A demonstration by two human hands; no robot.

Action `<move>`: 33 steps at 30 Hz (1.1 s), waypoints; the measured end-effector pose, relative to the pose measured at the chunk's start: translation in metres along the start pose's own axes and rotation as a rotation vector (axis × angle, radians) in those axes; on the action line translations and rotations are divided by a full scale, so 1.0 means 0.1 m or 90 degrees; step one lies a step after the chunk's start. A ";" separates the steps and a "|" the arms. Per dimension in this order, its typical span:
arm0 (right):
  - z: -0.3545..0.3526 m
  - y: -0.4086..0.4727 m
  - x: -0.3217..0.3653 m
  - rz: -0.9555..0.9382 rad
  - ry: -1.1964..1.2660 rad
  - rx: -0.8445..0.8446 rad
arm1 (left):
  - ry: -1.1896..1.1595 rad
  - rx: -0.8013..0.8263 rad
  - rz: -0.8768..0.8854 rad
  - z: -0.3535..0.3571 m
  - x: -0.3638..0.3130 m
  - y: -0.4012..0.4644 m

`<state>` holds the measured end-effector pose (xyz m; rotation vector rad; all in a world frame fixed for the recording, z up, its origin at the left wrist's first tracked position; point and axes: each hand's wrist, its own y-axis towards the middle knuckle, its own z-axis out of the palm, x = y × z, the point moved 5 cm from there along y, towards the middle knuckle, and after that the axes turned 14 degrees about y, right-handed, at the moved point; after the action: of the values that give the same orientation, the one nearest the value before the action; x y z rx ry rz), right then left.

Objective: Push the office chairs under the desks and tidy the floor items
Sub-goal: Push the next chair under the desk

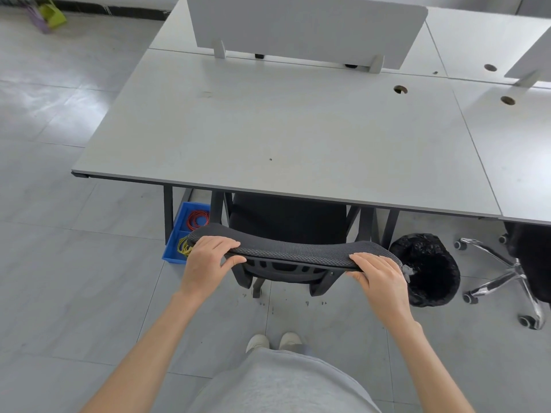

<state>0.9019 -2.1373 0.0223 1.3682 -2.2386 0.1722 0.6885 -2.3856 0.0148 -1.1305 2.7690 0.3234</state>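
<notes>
A black mesh office chair (290, 251) stands in front of me with its seat tucked under the white desk (268, 129). My left hand (205, 260) grips the left end of the chair's backrest top. My right hand (380, 277) grips the right end of the same backrest. A blue tray (176, 248) holding red and yellow rubber bands sits on the floor under the desk's left side, beside the chair. A bin lined with a black bag (426, 269) stands on the floor right of the chair.
A second office chair with a chrome star base (507, 278) is at the right, under the neighbouring desk (518, 144). A grey divider panel (304, 28) stands along the desk's far edge. A green dustpan (52, 14) lies at the far left wall. My shoes (274, 342) are behind the chair.
</notes>
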 end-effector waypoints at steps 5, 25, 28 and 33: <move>0.03 -0.02 -0.02 0.022 -0.004 0.040 | 0.002 0.012 -0.004 0.01 -0.01 -0.01; 1.67 -0.10 2.17 0.078 0.497 0.496 | -0.609 -0.206 -0.787 -0.30 0.86 -2.76; 1.96 -0.08 2.42 0.089 0.479 0.519 | -0.609 -0.234 -0.813 -0.40 1.24 -2.87; 2.37 0.19 2.94 0.097 0.482 0.559 | -0.601 -0.256 -0.794 -0.62 2.11 -2.53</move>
<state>0.6947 -2.4474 -0.0378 1.1797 -1.6148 1.5775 0.7136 -2.7192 -0.0053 -1.8460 0.9447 0.9018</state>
